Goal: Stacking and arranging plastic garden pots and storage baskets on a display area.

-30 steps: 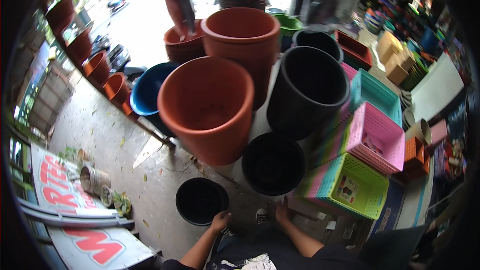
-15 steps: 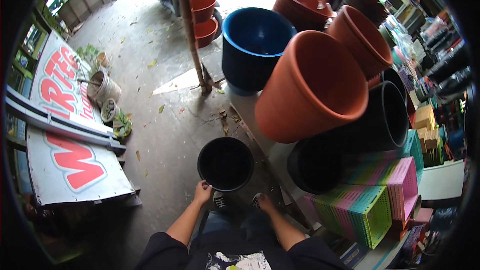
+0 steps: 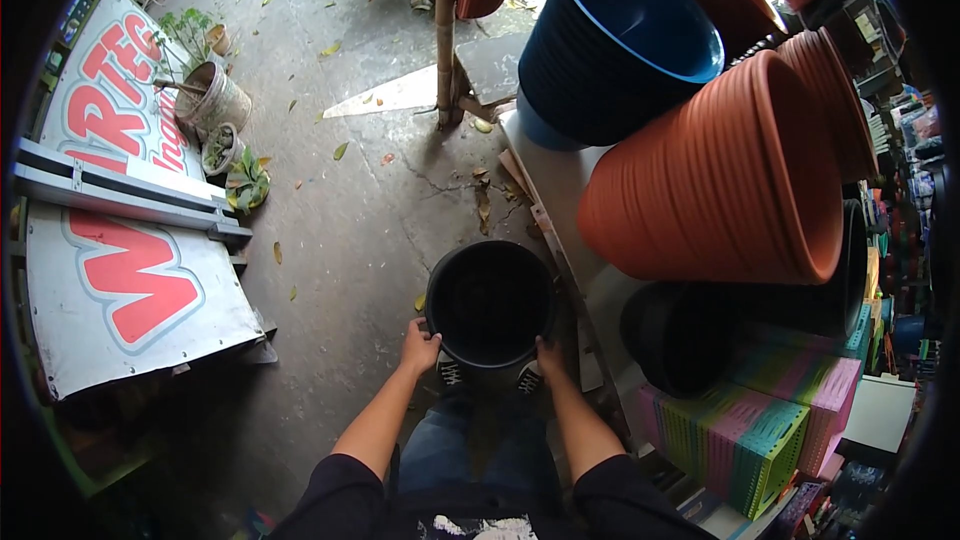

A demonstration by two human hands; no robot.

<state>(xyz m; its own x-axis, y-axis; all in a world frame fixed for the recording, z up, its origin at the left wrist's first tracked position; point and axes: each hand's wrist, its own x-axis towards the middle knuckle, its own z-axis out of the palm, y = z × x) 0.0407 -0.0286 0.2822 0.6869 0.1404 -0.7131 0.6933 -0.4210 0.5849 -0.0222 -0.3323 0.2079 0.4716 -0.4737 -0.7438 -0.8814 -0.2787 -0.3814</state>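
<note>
A round black plastic pot (image 3: 490, 305) is in front of me above the concrete floor, its open mouth facing up. My left hand (image 3: 420, 348) grips its left rim, with the thumb by the edge and the other fingers partly hidden. At the pot's lower right side my right hand (image 3: 549, 360) is closed on the rim, its fingers partly behind the pot. My shoes show just below the pot, between my hands.
To the right, a low platform (image 3: 620, 305) bears stacked blue pots (image 3: 570, 70), leaning orange pots (image 3: 690, 180), black pots (image 3: 675, 335) and coloured baskets (image 3: 730, 440). A wooden post (image 3: 447, 40) stands ahead. Potted plants (image 3: 245, 180) and a banner-covered stand (image 3: 120, 290) line the left.
My right hand has come up from near my shoe to the pot's right rim. The pot looks larger and nearer, with my left hand still on it. The view has shifted.
</note>
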